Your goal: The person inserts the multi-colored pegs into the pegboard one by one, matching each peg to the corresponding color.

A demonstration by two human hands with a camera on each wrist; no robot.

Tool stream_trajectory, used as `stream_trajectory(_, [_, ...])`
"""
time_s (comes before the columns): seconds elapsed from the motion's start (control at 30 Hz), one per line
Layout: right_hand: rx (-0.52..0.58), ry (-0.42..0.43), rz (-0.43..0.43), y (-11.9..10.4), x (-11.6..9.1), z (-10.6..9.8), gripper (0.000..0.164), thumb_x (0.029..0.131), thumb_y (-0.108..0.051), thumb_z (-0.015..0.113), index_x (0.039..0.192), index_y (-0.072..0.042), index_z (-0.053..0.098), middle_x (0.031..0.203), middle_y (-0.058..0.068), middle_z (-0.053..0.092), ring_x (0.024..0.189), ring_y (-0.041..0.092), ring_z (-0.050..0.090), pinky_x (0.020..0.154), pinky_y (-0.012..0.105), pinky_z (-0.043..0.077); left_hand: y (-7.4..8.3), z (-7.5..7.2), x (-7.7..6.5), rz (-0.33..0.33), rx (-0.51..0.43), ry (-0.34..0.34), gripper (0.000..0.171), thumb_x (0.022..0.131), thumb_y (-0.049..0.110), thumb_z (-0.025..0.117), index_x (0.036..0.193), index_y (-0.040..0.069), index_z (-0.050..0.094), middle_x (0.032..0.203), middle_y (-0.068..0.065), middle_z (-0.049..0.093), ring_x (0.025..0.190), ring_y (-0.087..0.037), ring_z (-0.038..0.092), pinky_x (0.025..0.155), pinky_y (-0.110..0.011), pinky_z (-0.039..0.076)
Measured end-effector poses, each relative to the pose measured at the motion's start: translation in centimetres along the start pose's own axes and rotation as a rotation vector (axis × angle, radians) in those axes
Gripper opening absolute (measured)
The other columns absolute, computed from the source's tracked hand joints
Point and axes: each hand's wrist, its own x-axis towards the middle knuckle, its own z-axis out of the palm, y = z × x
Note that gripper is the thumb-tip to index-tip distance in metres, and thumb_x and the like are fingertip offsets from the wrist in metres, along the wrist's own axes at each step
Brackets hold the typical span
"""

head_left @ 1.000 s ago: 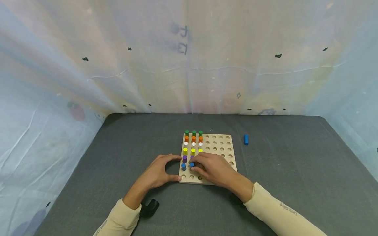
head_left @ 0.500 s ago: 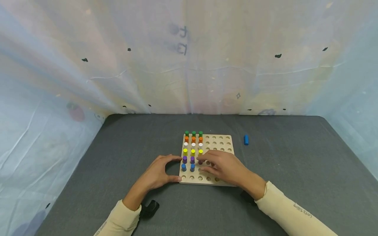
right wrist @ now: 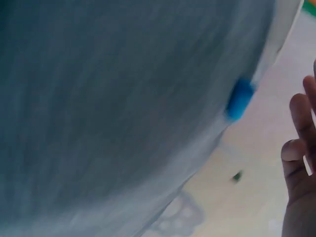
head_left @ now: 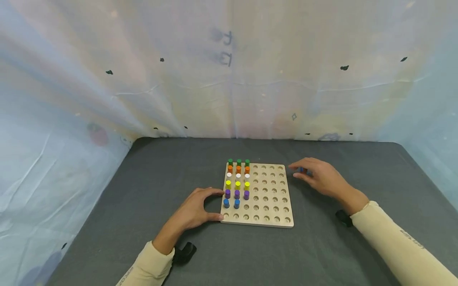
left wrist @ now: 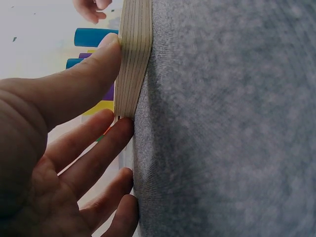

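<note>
A square wooden pegboard [head_left: 273, 204] lies on the grey cloth. Its left columns bear pegs in rows of green, orange, white, yellow, purple and blue, including a blue peg [head_left: 237, 203] near the front. My left hand [head_left: 193, 208] touches the board's left edge, thumb at the front corner and fingers farther back, as the left wrist view also shows on the layered board edge [left wrist: 134, 54]. Right of the board, my right hand [head_left: 323, 178] hovers with parted fingers over a loose blue peg [right wrist: 240, 99], mostly hidden by the hand in the head view.
Grey cloth [head_left: 250, 254] covers the table. A pale printed curtain [head_left: 264, 99] hangs behind it and down both sides. Black straps sit at the wrists, including a left wrist device [head_left: 184, 253].
My right hand has left the blue peg standing in the board's second column and moved right to the loose peg. My left hand stays at the board's edge.
</note>
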Motion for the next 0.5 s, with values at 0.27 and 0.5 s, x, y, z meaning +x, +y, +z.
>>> stream_trajectory(0.27, [-0.03, -0.051, 0.098, 3.6, -0.9, -0.9, 0.037, 0.087, -0.006, 0.075, 0.123, -0.016, 0.07, 0.114, 0.003, 0.07, 0.097, 0.02, 0.065, 0.081, 0.044, 0.054, 0.2, 0.0, 0.3, -0.017, 0.003, -0.013, 0.068, 0.072, 0.034, 0.09, 0.134, 0.031, 0.062, 0.144, 0.001, 0.057, 0.136, -0.024, 0.046, 0.11, -0.055, 0.039])
stream_trajectory(0.5, [-0.036, -0.123, 0.064, 3.7, -1.0, -0.2, 0.034, 0.09, -0.005, 0.072, 0.122, -0.015, 0.069, 0.121, 0.007, 0.068, 0.11, 0.028, 0.062, 0.088, 0.05, 0.052, 0.0, 0.1, 0.2, -0.026, -0.001, -0.005, 0.068, 0.072, 0.032, 0.09, 0.134, 0.03, 0.062, 0.146, -0.003, 0.055, 0.138, -0.026, 0.045, 0.111, -0.055, 0.038])
